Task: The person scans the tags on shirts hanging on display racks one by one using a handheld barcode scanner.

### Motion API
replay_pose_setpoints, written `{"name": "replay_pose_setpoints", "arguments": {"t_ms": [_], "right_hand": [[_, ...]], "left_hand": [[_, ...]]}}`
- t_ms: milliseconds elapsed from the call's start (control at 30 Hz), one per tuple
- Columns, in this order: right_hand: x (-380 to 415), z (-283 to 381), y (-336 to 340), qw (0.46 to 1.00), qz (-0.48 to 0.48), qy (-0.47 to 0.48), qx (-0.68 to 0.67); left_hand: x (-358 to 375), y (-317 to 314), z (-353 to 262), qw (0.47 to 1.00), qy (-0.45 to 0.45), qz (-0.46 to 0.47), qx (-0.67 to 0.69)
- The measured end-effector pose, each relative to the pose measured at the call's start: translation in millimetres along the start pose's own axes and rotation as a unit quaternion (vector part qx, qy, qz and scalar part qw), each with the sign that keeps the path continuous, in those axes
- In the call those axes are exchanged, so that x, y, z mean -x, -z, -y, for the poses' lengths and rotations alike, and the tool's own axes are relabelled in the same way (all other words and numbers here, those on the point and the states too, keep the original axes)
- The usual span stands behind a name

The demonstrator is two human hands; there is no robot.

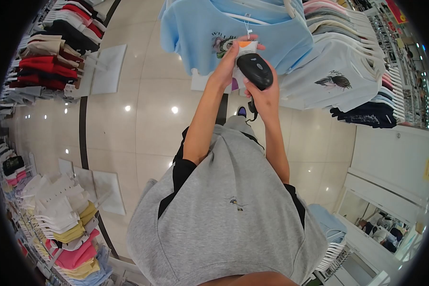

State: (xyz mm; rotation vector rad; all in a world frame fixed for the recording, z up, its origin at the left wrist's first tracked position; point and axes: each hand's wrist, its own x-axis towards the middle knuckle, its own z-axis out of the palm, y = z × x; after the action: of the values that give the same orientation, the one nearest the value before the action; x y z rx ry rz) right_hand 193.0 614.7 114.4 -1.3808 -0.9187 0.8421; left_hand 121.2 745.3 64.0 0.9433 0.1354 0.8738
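Note:
My right hand (267,95) is wrapped round a black handheld barcode scanner (255,71), whose cable dangles below the grip. My left hand (226,64) pinches a white and orange price tag (247,46) just past the scanner's front end. A thin string runs from the tag up to the neckline of a light blue T-shirt (195,33). That shirt hangs on a white hanger and has a printed picture with lettering on its chest, partly hidden behind my left hand.
Right of the blue shirt hangs a white T-shirt (319,71) with a dark print, before a packed rail. Clothes racks with red and black garments (47,66) stand at the left, with yellow and pink ones (74,233) lower down. Tiled floor (152,105) lies between.

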Motion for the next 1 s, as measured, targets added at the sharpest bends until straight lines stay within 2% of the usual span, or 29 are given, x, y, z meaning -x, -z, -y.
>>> {"name": "replay_pose_setpoints", "arguments": {"t_ms": [133, 200, 233, 267, 333, 367, 433, 467, 500, 567, 600, 633, 700, 733, 767, 833, 867, 933, 1000], "right_hand": [[0, -10, -2, 0.999, -0.012, 0.025, -0.022], [9, -22, -4, 0.993, -0.068, 0.051, -0.086], [14, -33, 1, 0.993, -0.066, 0.052, -0.086], [19, -49, 10, 0.996, -0.055, 0.025, -0.072], [31, -70, 21, 0.997, -0.049, -0.034, -0.052], [37, -77, 26, 0.997, -0.048, -0.031, -0.052], [49, -89, 34, 0.992, -0.064, -0.101, -0.032], [53, -96, 37, 0.991, -0.070, -0.100, -0.046], [57, -97, 38, 0.991, -0.074, -0.101, -0.047], [61, -97, 42, 0.986, -0.089, -0.128, -0.061], [62, -97, 44, 0.986, -0.092, -0.126, -0.060], [62, -99, 43, 0.986, -0.093, -0.120, -0.063], [63, -105, 43, 0.987, -0.097, -0.113, -0.067], [63, -109, 43, 0.988, -0.092, -0.112, -0.055], [64, -112, 43, 0.989, -0.087, -0.112, -0.042], [68, -110, 38, 0.988, -0.086, -0.120, -0.034], [70, -110, 35, 0.990, -0.077, -0.117, -0.034], [75, -107, 31, 0.991, -0.060, -0.119, -0.017], [78, -104, 29, 0.991, -0.056, -0.118, -0.009]], "left_hand": [[2, -1, -8, 0.999, 0.012, -0.003, -0.044], [1, 5, -7, 0.998, 0.006, -0.019, -0.057], [1, 7, -9, 0.997, 0.001, -0.033, -0.070], [2, 8, -11, 0.997, -0.001, -0.033, -0.070], [4, 6, -26, 0.991, -0.008, -0.090, -0.096], [1, 5, -34, 0.991, -0.010, -0.089, -0.097], [-4, 1, -54, 0.993, -0.005, -0.069, 0.097], [-5, -2, -66, 0.975, 0.001, -0.041, 0.218], [-11, -6, -72, 0.975, 0.004, -0.040, 0.219], [-29, -14, -80, 0.891, -0.084, -0.111, 0.432], [-37, -25, -83, 0.898, -0.126, -0.143, 0.398], [-41, -31, -78, 0.898, -0.125, -0.139, 0.399], [-50, -40, -66, 0.934, -0.201, -0.237, 0.177], [-52, -44, -60, 0.940, -0.196, -0.271, 0.075], [-53, -47, -54, 0.941, -0.195, -0.268, 0.074], [-50, -55, -51, 0.918, -0.209, -0.297, -0.161], [-50, -55, -52, 0.919, -0.208, -0.295, -0.162], [-46, -52, -55, 0.932, -0.172, -0.312, -0.064], [-45, -47, -56, 0.922, -0.185, -0.338, -0.043]]}}
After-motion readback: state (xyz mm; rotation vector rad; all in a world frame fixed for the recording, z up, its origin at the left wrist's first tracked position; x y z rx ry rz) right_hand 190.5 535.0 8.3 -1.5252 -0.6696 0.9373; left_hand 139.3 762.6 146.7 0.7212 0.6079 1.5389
